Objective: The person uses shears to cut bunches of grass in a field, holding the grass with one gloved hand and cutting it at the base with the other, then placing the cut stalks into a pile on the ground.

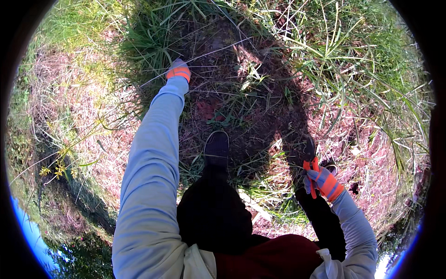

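My left hand [178,70], in a grey and orange work glove, is stretched far forward at the right edge of a green grass clump [150,48]. A long dry stalk [216,51] crosses by its fingertips. The fingers point away from me, so whether they grip any blades is hidden. Low on the right, my right hand [324,181] wears a matching glove and holds pruning shears [312,176] by their orange handles. The dark blades of the shears point forward, over shaded ground.
My dark shoe [216,148] stands on shaded soil with cut grass around it. Tall grass [334,48] grows at the front right. Dry straw [83,90] covers the left, where a yellowish weed [61,167] sticks up. A leafy bush [82,256] is at the lower left.
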A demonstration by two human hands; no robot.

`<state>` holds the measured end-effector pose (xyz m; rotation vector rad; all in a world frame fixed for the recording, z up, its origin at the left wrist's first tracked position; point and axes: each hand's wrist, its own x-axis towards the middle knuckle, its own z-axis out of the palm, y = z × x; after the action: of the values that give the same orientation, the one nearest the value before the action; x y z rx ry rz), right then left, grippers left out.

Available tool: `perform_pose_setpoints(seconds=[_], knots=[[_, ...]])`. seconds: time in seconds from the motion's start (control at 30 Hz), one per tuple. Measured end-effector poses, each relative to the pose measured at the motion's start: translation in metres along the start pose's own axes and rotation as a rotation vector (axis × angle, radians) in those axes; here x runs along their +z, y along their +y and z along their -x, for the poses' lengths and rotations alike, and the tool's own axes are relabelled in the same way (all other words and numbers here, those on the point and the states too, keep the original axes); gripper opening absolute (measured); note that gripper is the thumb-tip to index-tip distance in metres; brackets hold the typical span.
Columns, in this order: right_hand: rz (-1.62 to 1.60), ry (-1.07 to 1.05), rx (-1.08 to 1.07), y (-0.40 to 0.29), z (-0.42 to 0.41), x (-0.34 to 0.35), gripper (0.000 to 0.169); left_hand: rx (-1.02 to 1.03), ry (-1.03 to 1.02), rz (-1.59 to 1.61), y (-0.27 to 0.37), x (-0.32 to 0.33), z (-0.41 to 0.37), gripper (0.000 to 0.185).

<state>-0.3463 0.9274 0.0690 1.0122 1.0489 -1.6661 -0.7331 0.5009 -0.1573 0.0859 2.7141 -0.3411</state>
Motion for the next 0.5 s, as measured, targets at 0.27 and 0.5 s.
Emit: perform_pose_setpoints(seconds=[0.27, 0.5], knots=[[0.014, 0.239, -0.090, -0.006, 0.124, 0.026, 0.027, 0.084, 0.240, 0.107, -0.009, 0.006, 0.006, 0.022], [0.005, 0.234, -0.118, 0.011, 0.119, 0.046, 0.021, 0.133, -0.024, 0.062, 0.001, -0.019, 0.030, 0.030]])
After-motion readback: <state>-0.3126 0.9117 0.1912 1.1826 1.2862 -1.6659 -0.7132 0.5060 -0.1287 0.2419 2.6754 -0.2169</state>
